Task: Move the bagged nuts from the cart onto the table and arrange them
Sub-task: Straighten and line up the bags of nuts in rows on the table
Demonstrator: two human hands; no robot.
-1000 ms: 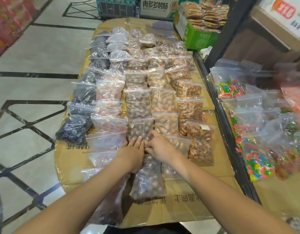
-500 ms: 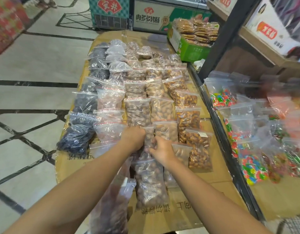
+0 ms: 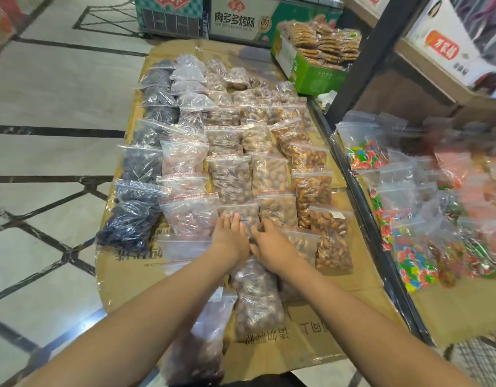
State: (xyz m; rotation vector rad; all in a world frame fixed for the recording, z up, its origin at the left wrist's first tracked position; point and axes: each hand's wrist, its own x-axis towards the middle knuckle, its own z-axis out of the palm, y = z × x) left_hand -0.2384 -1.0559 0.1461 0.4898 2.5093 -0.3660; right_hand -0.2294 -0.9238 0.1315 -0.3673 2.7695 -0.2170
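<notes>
Several clear zip bags of nuts lie in rows on a cardboard-covered table (image 3: 123, 277). My left hand (image 3: 230, 236) lies flat, fingers straight, on a bag of brown nuts (image 3: 245, 216) in the middle row. My right hand (image 3: 272, 244) sits just right of it with its fingers bent onto the same bag; whether it pinches the plastic cannot be made out. Another bag of brown nuts (image 3: 256, 300) lies below the hands, between my forearms. A darker bag (image 3: 199, 347) rests under my left forearm at the near edge.
Dark dried-fruit bags (image 3: 129, 224) line the table's left column, orange-brown nuts (image 3: 332, 241) the right. A black frame rail (image 3: 361, 202) separates a shelf of colourful candy bags (image 3: 414, 263). A green box of snacks (image 3: 311, 68) stands at the far end. Tiled floor lies to the left.
Both hands have shifted slightly up the middle row onto the brown-nut bag. My left hand, curled half a second ago, now lies flat. The view has tilted a little.
</notes>
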